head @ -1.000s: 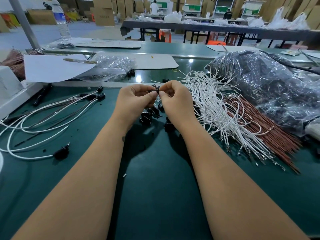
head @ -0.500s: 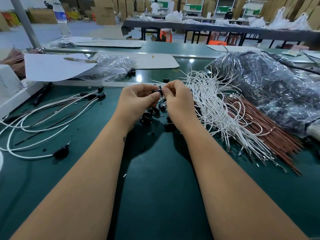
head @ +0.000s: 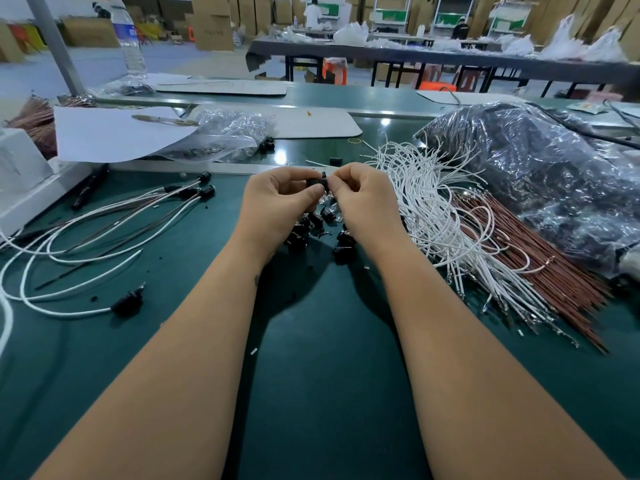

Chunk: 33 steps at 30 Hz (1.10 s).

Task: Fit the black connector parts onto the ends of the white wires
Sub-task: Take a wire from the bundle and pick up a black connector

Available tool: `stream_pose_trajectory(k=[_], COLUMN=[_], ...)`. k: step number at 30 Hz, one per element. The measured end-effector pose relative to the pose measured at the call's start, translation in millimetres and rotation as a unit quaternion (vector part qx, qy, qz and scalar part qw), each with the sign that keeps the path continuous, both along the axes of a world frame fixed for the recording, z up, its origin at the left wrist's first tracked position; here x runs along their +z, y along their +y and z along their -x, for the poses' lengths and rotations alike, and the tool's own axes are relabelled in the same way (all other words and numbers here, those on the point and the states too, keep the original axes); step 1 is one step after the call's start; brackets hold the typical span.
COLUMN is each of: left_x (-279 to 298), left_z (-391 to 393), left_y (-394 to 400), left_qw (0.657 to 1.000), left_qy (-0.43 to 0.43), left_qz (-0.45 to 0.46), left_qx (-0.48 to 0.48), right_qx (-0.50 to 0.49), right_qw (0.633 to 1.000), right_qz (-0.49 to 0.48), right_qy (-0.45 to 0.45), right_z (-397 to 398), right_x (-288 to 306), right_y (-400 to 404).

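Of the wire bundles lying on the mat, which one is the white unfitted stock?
The white wire bundle just right of the right hand. Its ends show bare metal terminals, unlike the finished wires at left with black connectors, or the brown bundle farther right.

A small black connector part is raised mid-counter; more black parts lie loose beneath it. White wires fan in a heap toward the right edge.
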<state>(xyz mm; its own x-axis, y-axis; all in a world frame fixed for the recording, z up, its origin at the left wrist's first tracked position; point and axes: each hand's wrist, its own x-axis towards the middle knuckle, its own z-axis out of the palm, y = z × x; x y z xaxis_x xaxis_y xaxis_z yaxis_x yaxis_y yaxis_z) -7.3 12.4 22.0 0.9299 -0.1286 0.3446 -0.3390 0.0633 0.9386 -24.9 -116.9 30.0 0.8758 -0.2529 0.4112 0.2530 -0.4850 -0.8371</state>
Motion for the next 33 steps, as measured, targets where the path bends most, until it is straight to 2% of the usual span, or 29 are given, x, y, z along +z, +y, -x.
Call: stream_pose_trajectory(k=[3, 8, 15, 27, 33], left_x=[-0.2, 0.7, 1.7, -2.7, -1.1], left_z=[-1.2, -2.6, -2.1, -3.3, -4.6], left_y=[1.1, 0.5, 2.4, 3.4, 4.2], left_qw=[1.000, 1.000, 1.000, 0.999, 1.000], left_qy=[0.009, 0.018, 0.021, 0.004, 0.010], left_qz=[0.008, 0.022, 0.015, -0.041, -0.014], left_qx=[-0.003, -0.001, -0.004, -0.004, 0.021], right_qx=[0.009, -0.020, 0.004, 0.035, 0.015], right_qw=[0.999, 1.000, 0.999, 0.996, 0.999], right_qz=[-0.032, -0.023, 0.011, 0.083, 0.045], right_qy=[0.007, 0.000, -0.041, -0.015, -0.006], right_z=[0.5, 0.0, 1.4, 3.4, 1.8], right_x=[-0.3, -1.1, 0.0, -0.5, 1.2], right_y=[0.6, -2.0, -1.9, -1.2, -2.3])
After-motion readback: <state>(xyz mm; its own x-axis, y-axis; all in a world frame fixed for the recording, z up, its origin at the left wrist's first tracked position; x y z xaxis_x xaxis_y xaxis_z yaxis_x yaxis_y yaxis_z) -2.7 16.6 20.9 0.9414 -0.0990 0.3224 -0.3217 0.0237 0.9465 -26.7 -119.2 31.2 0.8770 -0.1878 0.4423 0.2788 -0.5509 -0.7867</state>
